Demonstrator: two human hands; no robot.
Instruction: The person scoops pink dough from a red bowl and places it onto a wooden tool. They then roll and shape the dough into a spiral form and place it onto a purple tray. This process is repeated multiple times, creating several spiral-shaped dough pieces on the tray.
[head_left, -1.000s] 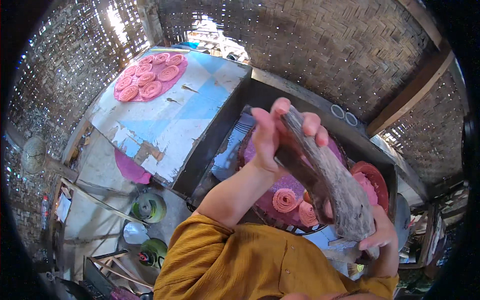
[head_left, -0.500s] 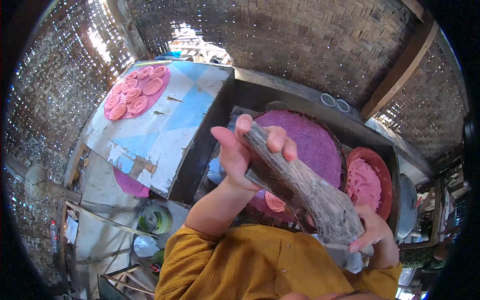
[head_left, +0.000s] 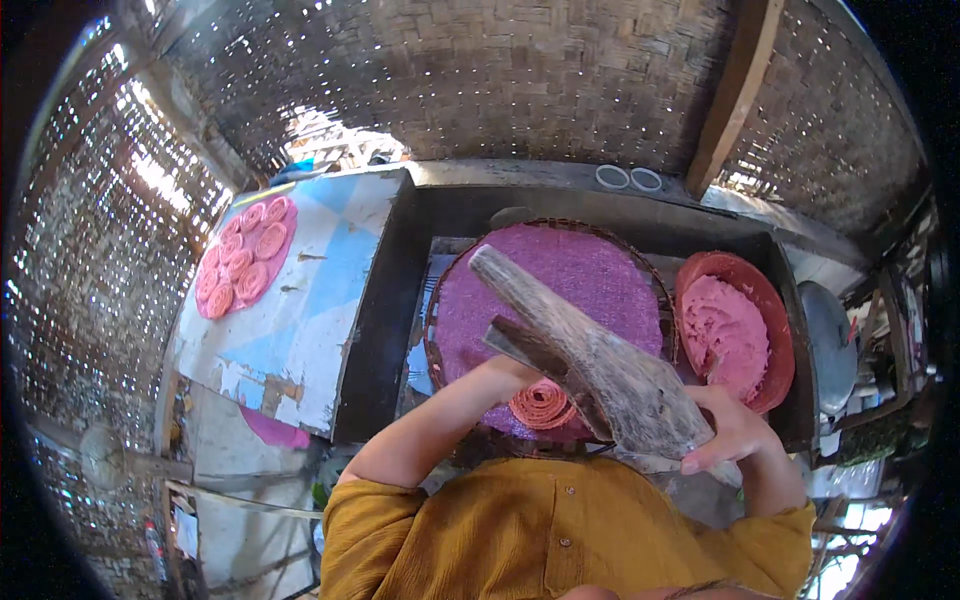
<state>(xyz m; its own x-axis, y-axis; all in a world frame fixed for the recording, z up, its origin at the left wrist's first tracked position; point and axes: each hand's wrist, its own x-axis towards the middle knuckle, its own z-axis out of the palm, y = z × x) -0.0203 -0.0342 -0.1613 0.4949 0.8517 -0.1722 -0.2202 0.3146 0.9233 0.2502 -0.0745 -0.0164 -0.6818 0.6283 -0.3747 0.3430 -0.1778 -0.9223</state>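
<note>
1. Woven bamboo walls [head_left: 500, 80] are standing behind a round purple woven tray [head_left: 560, 290].
2. Right hand [head_left: 735, 430] is gripping a long grey wooden tool [head_left: 590, 350], tilted over the tray.
3. Left hand is hiding behind the tool, near a pink rolled spiral [head_left: 542, 403]; I cannot tell its grip.

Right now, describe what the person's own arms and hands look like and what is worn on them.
Both arms come out of a mustard-yellow buttoned shirt. Its sleeves end about the elbow, so both forearms are bare. The right hand wears no glove, and no ring, watch or bracelet shows on it. The left hand is hidden behind the weathered grey wooden tool; only its bare forearm shows.
</note>
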